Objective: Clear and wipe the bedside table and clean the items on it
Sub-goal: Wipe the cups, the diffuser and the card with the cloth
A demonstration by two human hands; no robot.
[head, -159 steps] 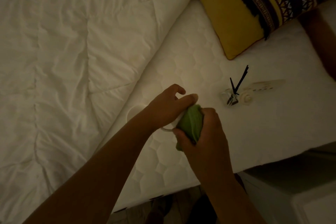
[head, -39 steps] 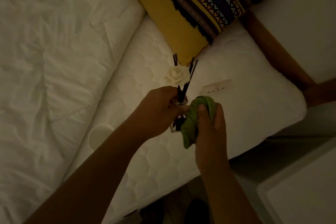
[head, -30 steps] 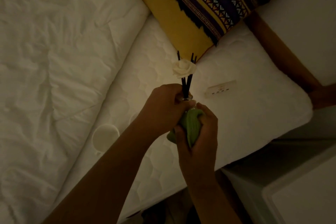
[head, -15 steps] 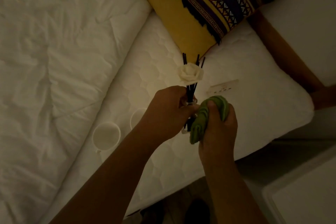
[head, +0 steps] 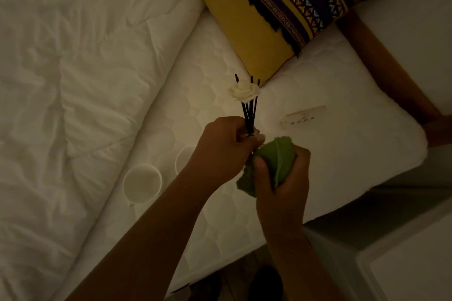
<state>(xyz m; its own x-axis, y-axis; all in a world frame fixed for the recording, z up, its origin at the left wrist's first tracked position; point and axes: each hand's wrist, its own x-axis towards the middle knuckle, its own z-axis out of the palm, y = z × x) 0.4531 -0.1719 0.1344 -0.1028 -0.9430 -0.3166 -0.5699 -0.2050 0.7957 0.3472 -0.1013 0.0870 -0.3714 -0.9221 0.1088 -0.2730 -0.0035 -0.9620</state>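
Black-stemmed reed diffuser (head: 249,116) is gripped in curled left hand (head: 223,150); bunched, soft green cloth (head: 277,156) is clenched by right hand (head: 283,183).

No legible text: the pale strip (head: 303,115) on the mattress (head: 342,154), toward 3 o'clock from frame centre, bears marks too dim to read.

- Mattress (head: 318,154): white, quilted in rounded cells, dimly lit.
- Duvet (head: 73,80): white, rumpled, laid along the left side.
- Cushion (head: 256,19): yellow with dark patterned bands, set at the head.
- Bed frame (head: 381,76): brown wood, shown at the upper right.
- Bedside table (head: 415,269): white, seen at the lower right.
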